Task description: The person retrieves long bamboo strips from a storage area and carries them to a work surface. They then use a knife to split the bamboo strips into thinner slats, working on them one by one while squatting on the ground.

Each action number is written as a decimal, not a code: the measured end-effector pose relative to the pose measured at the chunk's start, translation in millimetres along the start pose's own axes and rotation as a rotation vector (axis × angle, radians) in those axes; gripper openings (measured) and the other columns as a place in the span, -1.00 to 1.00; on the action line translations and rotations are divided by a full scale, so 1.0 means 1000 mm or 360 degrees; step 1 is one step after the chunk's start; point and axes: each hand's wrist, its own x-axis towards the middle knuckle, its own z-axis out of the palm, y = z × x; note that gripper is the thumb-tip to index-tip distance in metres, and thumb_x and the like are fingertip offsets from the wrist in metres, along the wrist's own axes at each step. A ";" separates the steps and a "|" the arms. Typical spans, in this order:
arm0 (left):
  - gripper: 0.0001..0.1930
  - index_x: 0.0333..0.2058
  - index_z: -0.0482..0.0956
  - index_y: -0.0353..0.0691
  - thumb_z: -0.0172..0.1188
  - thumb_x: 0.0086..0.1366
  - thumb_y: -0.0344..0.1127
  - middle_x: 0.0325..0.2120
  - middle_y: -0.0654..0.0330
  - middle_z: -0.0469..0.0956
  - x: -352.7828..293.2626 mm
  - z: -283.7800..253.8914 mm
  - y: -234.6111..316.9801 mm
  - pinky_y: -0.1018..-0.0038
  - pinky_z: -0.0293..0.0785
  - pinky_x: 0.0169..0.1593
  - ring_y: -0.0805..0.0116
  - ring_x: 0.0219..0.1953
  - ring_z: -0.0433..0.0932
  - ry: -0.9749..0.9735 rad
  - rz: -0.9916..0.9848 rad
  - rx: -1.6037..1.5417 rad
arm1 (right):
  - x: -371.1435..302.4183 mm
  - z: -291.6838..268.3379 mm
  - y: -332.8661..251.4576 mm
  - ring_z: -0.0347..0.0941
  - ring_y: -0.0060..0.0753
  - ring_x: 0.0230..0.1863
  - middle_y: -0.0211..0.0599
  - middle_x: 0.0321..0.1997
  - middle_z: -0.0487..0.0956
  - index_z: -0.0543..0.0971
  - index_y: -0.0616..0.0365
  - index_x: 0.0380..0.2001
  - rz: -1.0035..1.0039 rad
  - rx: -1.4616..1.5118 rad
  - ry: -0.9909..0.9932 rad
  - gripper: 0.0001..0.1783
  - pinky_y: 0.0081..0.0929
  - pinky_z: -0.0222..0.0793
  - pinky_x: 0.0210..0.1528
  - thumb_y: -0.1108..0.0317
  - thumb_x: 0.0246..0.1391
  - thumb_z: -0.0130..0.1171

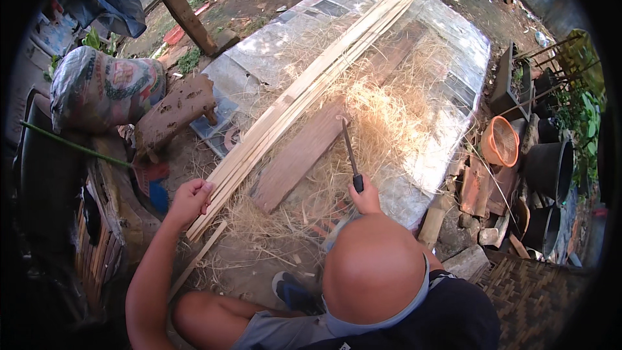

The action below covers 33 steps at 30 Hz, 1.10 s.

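Note:
A bundle of long, pale bamboo strips (295, 100) runs diagonally from near left to far right. My left hand (192, 201) is closed at the bundle's near end, thumb and fingers pinching its left edge; how many strips it grips I cannot tell. My right hand (367, 197) is wrapped round the black handle of a knife (350, 150), whose narrow blade points away from me. The blade's tip lies over the right edge of a dark wooden plank (299, 155). Around the plank spreads a heap of curly, pale shavings (395, 120).
A grey sheet (259, 55) lies under the shavings. At left stand a stuffed sack (107, 87) and a brown log (175, 113). To the right are an orange plastic basket (500, 141), black pots (549, 168) and wood pieces. My bent knee (376, 259) rises in front of me.

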 end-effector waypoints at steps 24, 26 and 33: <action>-0.57 -0.04 0.53 -0.17 0.23 0.37 0.08 -0.08 0.11 0.58 0.210 0.296 0.003 0.17 0.56 -0.02 0.10 -0.01 0.60 0.0679 0.0451 0.1222 | -0.068 0.059 -0.077 0.62 -0.08 0.08 -0.03 0.12 0.66 0.54 0.26 0.15 -0.0290 0.0377 -0.1485 -0.44 -0.19 0.45 0.17 0.26 0.10 0.38; -0.61 -0.06 0.53 -0.18 0.18 0.41 0.04 -0.10 0.11 0.57 0.216 0.303 0.006 0.14 0.56 -0.03 0.08 -0.03 0.60 0.0767 0.0502 0.1106 | -0.049 0.049 -0.081 0.62 -0.10 0.09 0.03 0.09 0.66 0.57 0.26 0.11 -0.0324 0.0056 -0.1595 -0.46 -0.20 0.46 0.15 0.26 0.08 0.39; -0.70 -0.08 0.54 -0.15 0.01 0.51 -0.06 -0.09 0.06 0.55 0.232 0.301 -0.011 0.13 0.60 -0.04 0.04 -0.02 0.60 0.0669 0.0497 0.1115 | -0.038 0.075 -0.078 0.57 -0.22 0.13 -0.02 0.06 0.65 0.58 0.27 0.07 -0.0142 0.0157 -0.1279 -0.48 -0.21 0.44 0.17 0.25 0.08 0.42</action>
